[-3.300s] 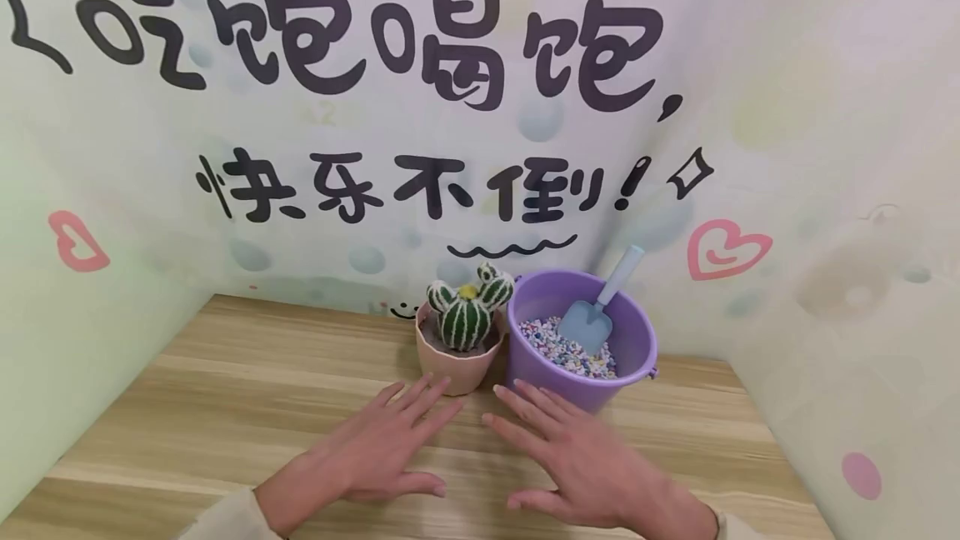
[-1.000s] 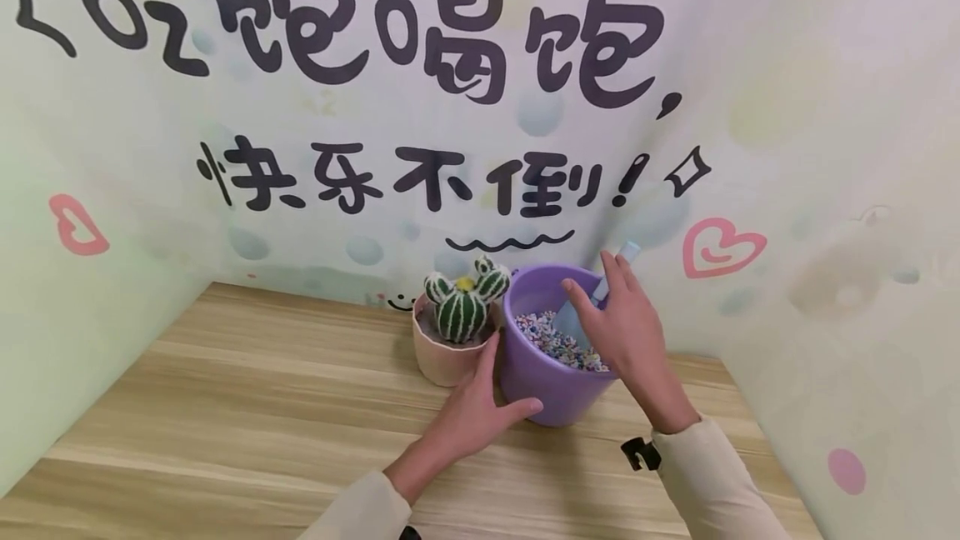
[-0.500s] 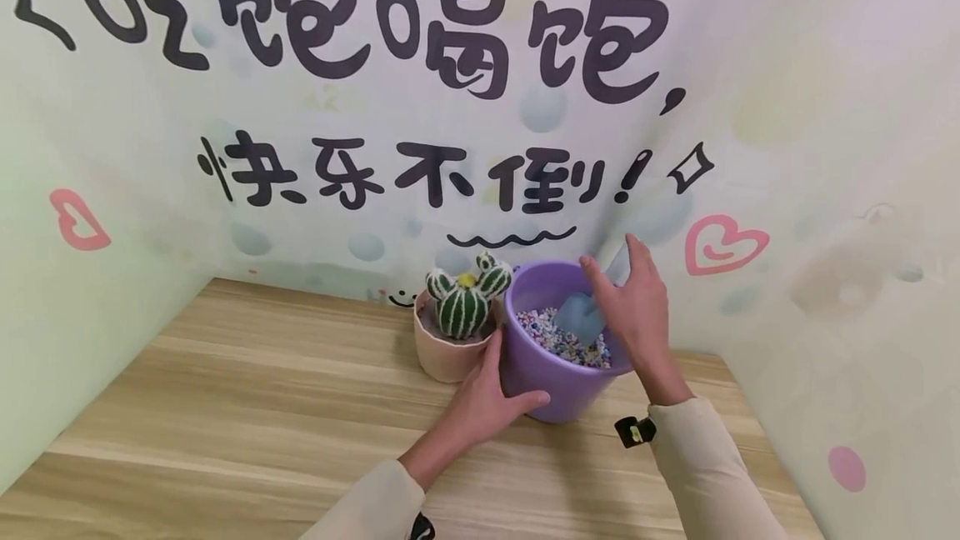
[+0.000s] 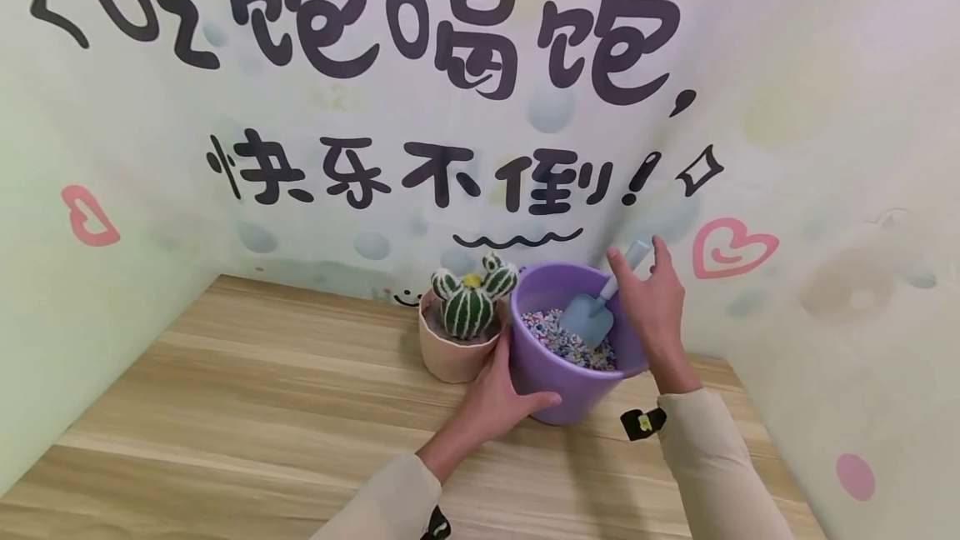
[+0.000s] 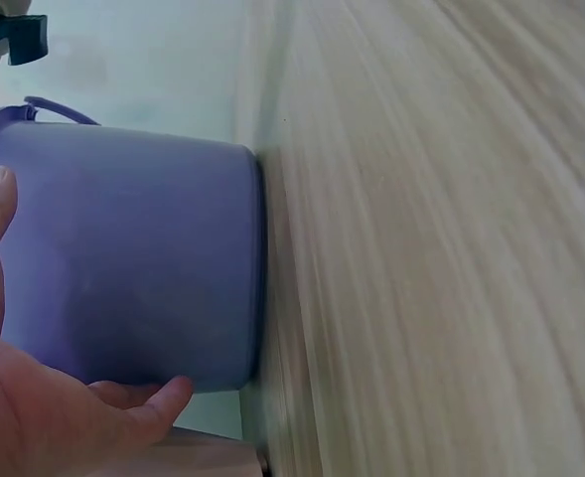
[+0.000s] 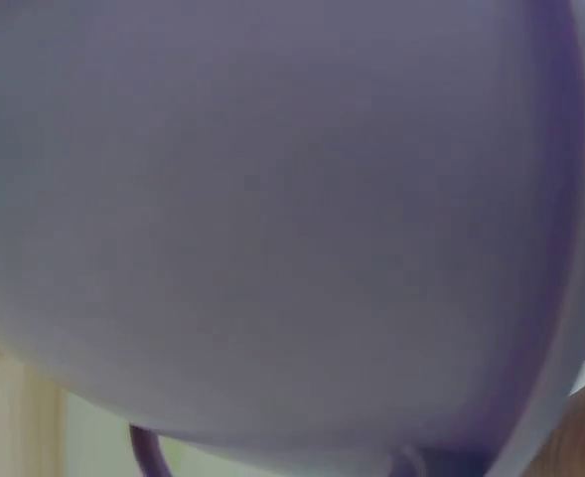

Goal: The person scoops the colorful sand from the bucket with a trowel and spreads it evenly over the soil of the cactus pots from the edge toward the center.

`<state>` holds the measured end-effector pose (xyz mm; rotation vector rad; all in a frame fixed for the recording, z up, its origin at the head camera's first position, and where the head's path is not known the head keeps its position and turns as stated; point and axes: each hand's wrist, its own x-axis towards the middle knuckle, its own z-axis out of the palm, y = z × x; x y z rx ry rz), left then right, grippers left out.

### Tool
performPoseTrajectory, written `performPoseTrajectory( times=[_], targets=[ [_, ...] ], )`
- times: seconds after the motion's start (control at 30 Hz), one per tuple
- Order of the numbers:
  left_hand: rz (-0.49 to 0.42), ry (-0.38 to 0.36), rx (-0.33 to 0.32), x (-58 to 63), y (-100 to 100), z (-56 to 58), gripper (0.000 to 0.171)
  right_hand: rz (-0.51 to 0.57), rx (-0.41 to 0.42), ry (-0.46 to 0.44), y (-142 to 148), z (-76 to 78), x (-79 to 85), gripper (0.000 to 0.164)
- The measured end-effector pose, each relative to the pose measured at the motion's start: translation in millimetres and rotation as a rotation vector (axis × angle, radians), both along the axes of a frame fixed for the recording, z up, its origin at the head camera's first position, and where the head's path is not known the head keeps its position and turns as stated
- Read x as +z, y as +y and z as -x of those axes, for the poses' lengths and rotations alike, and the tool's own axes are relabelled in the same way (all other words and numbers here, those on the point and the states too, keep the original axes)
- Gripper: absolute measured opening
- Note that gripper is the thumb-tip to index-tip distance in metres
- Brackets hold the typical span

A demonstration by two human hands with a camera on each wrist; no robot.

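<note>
A purple bucket (image 4: 558,394) holds small multicoloured pellets (image 4: 551,338), and a blue scoop (image 4: 588,319) leans in it with its handle up. My left hand (image 4: 495,402) lies along the bucket's left front, fingers extended between it and the cactus pot and thumb spread across the front. In the left wrist view the fingertips (image 5: 173,397) are at the bucket's side. At the bucket's right rim my right hand (image 4: 654,298) is raised, thumb and fingers spread apart on either side of the scoop's handle, with a gap visible.
A knitted cactus (image 4: 467,311) in a pink pot (image 4: 450,357) stands close left of the bucket. Behind the wooden table (image 4: 247,407) rises a printed wall cloth (image 4: 360,215) with large black characters.
From flat over the table, my hands have moved to the bucket, the left to its side and the right to the scoop. Lately the right hand has shifted slightly rightward, uncovering the handle.
</note>
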<state>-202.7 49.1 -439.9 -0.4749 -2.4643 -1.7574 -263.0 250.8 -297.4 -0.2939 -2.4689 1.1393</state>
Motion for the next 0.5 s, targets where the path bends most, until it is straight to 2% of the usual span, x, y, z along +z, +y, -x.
performPoseTrajectory(
  times=[0.5],
  targets=[
    [-0.028, 0.008, 0.092, -5.2, 14.9, 0.6, 0.124, 0.216, 0.027, -0.078, 12.3, 22.0, -3.6, 0.102]
  ],
)
